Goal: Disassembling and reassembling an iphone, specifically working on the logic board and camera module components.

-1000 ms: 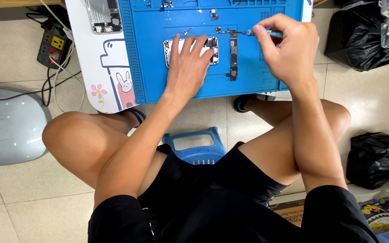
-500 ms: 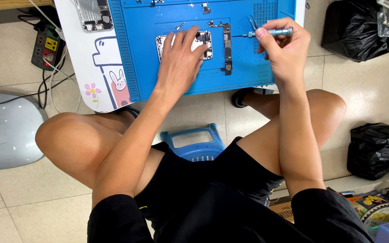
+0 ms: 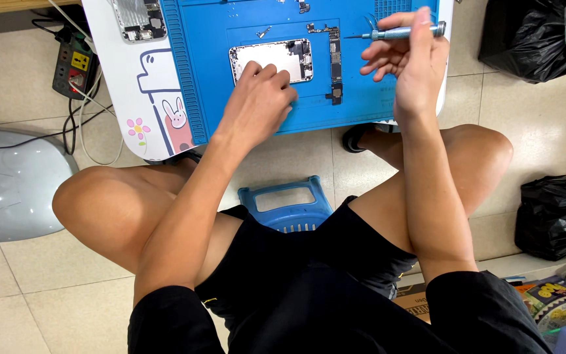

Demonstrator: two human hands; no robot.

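Now the left hand (image 3: 257, 105) presses flat on the opened phone housing (image 3: 271, 60), while the right hand (image 3: 409, 59) pinches a precision screwdriver (image 3: 404, 31). It seems a screw step; next the tip must meet a small screw exactly.

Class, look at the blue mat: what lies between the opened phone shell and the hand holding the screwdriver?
In the head view, a long narrow circuit board lies on the blue mat between the phone shell and the right hand.

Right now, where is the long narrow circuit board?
In the head view, the circuit board lies on the blue mat, just right of the opened phone under the left hand, below-left of the screwdriver.
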